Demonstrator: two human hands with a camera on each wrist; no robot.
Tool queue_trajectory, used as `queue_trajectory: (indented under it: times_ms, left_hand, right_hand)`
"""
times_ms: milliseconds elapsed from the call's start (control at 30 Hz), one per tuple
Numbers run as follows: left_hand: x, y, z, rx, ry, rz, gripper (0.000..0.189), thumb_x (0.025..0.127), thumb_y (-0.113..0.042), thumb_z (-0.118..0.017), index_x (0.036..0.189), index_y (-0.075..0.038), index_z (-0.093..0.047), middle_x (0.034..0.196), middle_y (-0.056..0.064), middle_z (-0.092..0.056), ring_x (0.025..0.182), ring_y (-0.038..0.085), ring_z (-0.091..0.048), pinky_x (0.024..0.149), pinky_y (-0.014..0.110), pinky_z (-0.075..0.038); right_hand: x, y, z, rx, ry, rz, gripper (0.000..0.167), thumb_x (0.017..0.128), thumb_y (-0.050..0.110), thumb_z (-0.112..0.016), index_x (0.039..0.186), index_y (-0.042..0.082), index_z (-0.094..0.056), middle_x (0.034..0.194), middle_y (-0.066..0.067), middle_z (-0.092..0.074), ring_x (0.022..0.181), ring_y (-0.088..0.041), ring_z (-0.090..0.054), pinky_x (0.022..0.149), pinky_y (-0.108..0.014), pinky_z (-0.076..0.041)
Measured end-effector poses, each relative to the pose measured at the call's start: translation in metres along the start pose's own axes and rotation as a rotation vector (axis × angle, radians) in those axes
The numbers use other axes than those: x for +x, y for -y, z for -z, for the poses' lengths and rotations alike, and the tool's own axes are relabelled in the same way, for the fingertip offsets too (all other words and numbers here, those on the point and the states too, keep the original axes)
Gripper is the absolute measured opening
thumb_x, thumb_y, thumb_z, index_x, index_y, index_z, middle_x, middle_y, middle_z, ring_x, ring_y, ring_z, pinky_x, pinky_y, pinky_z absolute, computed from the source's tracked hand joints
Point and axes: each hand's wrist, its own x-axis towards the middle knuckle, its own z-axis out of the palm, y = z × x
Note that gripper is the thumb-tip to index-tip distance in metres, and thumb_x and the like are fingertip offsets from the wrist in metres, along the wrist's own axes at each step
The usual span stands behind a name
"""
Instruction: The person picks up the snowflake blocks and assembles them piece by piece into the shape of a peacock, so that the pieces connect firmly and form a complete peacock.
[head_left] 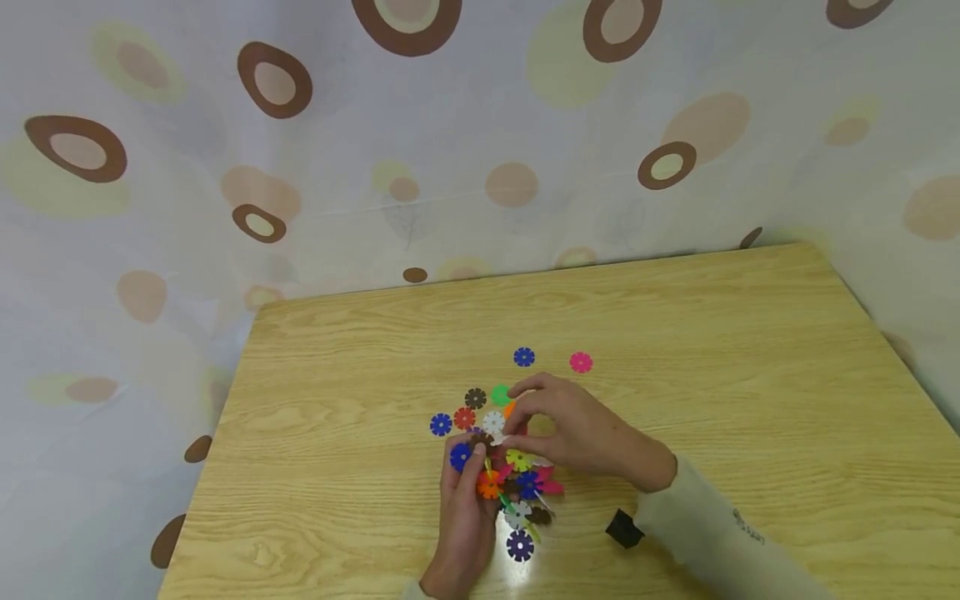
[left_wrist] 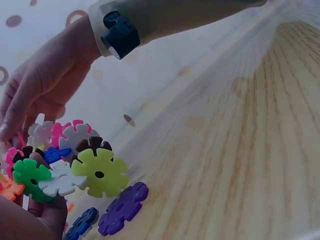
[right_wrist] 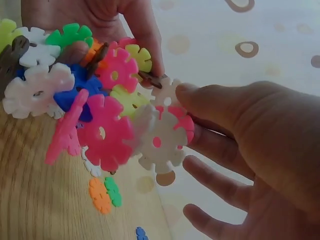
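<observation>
My left hand (head_left: pixel 461 521) grips a cluster of interlocked plastic snowflake discs low over the wooden table, its thumb on the near side. The cluster mixes pink discs (right_wrist: pixel 106 132), white discs (right_wrist: pixel 161 140), a blue disc (head_left: pixel 529 484), an orange disc (head_left: pixel 491 484) and a yellow-green disc (left_wrist: pixel 100 173), slotted together at angles. From the right, my right hand (head_left: pixel 577 429) pinches a white disc (right_wrist: pixel 166 93) between thumb and index finger at the cluster's edge. Its other fingers extend loosely. Part of the left hand is hidden behind the discs.
Loose discs lie on the table (head_left: pixel 337 375) beyond the hands: a blue one (head_left: pixel 524 357), a pink one (head_left: pixel 581 362), a brown one (head_left: pixel 476 398), a red one (head_left: pixel 464 418) and others. A purple disc (head_left: pixel 520 546) lies nearer. Patterned cloth (head_left: pixel 450 225) hangs behind.
</observation>
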Motion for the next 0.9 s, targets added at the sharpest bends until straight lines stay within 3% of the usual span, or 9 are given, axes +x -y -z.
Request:
queue_trajectory:
  times_ms: [100, 267, 500, 667, 800, 900]
  left_hand:
    - [0.000, 0.000, 0.000, -0.013, 0.013, -0.011, 0.006, 0.117, -0.030, -0.049, 0.115, -0.030, -0.055, 0.109, -0.007, -0.065, 0.093, 0.008, -0.063, 0.075, 0.023, -0.055]
    - [0.000, 0.002, 0.000, -0.041, 0.029, -0.017, 0.007, 0.117, -0.030, -0.049, 0.116, -0.032, -0.055, 0.110, -0.009, -0.066, 0.093, 0.007, -0.064, 0.075, 0.022, -0.056]
    - [0.000, 0.003, -0.002, -0.079, 0.013, -0.056, 0.009, 0.118, -0.029, -0.048, 0.117, -0.032, -0.056, 0.116, -0.010, -0.064, 0.102, 0.006, -0.065, 0.079, 0.022, -0.056]
    - [0.001, 0.002, -0.002, -0.086, -0.013, -0.066, 0.008, 0.117, -0.030, -0.049, 0.117, -0.032, -0.056, 0.120, -0.010, -0.066, 0.106, 0.008, -0.067, 0.082, 0.023, -0.055]
    - [0.001, 0.000, 0.000, -0.110, -0.006, -0.050, 0.008, 0.118, -0.030, -0.047, 0.115, -0.032, -0.055, 0.117, -0.010, -0.066, 0.103, 0.008, -0.066, 0.079, 0.022, -0.054]
    - [0.002, -0.002, 0.001, -0.139, 0.013, -0.040, 0.009, 0.118, -0.029, -0.045, 0.115, -0.031, -0.053, 0.117, -0.010, -0.066, 0.101, 0.008, -0.066, 0.078, 0.021, -0.054]
  right_hand:
    - [0.000, -0.001, 0.000, 0.020, 0.004, 0.028, 0.013, 0.092, 0.008, -0.086, 0.096, 0.020, -0.081, 0.101, 0.010, -0.077, 0.131, -0.029, -0.066, 0.107, -0.048, -0.062]
    - [0.001, 0.002, -0.006, -0.023, -0.042, 0.070, 0.016, 0.090, 0.000, -0.085, 0.093, 0.016, -0.082, 0.095, 0.008, -0.080, 0.125, -0.031, -0.068, 0.106, -0.048, -0.062]
    - [0.002, 0.013, -0.013, -0.213, -0.162, 0.122, 0.013, 0.083, 0.008, -0.094, 0.087, 0.017, -0.086, 0.088, 0.008, -0.083, 0.123, -0.027, -0.073, 0.106, -0.056, -0.060]
    - [0.003, 0.019, -0.018, -0.335, -0.195, 0.150, 0.012, 0.082, 0.013, -0.096, 0.086, 0.019, -0.086, 0.087, 0.009, -0.084, 0.123, -0.026, -0.072, 0.106, -0.058, -0.057]
    - [0.005, 0.021, -0.019, -0.319, -0.179, 0.115, 0.011, 0.084, 0.018, -0.096, 0.089, 0.020, -0.087, 0.091, 0.009, -0.084, 0.125, -0.025, -0.070, 0.109, -0.056, -0.057]
    - [0.005, 0.022, -0.014, -0.279, -0.156, 0.085, 0.013, 0.089, 0.024, -0.093, 0.100, 0.020, -0.088, 0.098, 0.010, -0.084, 0.123, -0.022, -0.069, 0.107, -0.051, -0.061]
